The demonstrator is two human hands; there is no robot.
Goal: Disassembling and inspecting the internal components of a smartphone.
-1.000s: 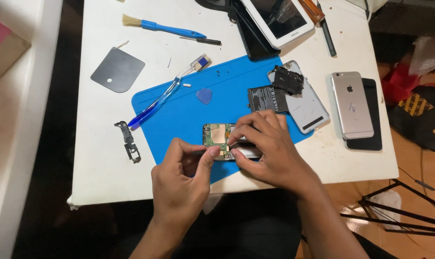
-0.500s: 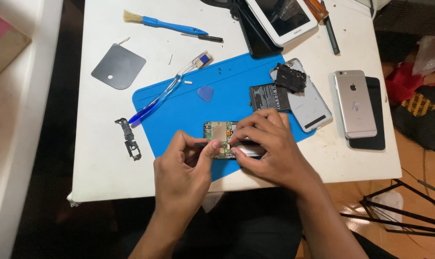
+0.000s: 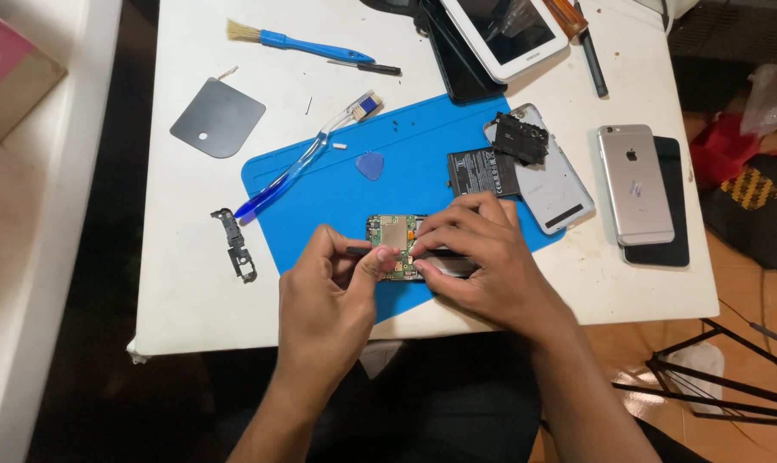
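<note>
Both hands on an opened phone at the near edge of the blue mat.
Right hand curled down, fingers pinning the phone body and its green circuit board. Left hand pinches a thin dark tool between thumb and forefinger, tip at the board's 9 o'clock edge. Blue pick at 12 o'clock, battery at 1 o'clock, toothbrush at 10 o'clock.

Our left hand sits a touch higher than before, its thumb and forefinger now pinching a thin dark tool against the circuit board; our right hand barely shifts.
</note>
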